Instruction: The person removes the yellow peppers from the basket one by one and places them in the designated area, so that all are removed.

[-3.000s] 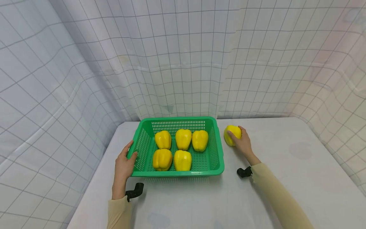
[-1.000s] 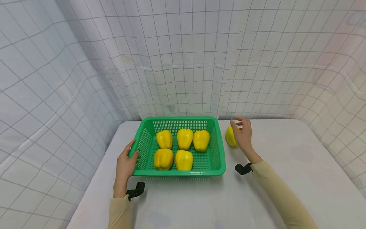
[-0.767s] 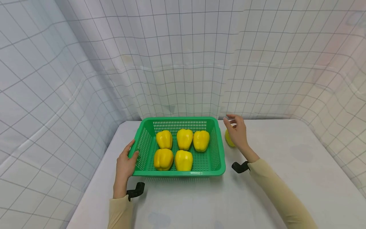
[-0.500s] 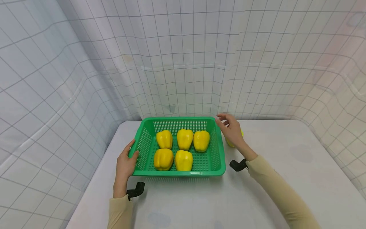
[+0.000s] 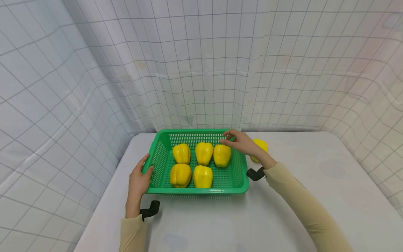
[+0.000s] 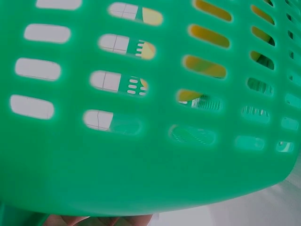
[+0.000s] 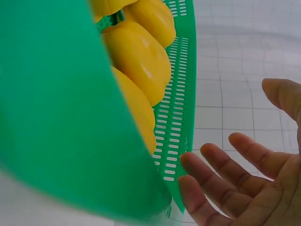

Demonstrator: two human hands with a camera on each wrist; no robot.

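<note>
Your left hand (image 5: 138,180) at left rim of green basket (image 5: 196,191), thumb over rim, fingers outside: grip narrow, holding rim. Your right hand (image 5: 244,142) above basket's rear right corner, fingers spread wide, holding nothing, near rear right pepper (image 5: 222,156). Five yellow peppers (image 5: 204,154) inside: three in back row, two in front. Sixth pepper (image 5: 262,144) on white table (image 5: 204,224), just right of basket, partly behind your right wrist. Beige sleeves (image 5: 133,232) on both your arms.
</note>
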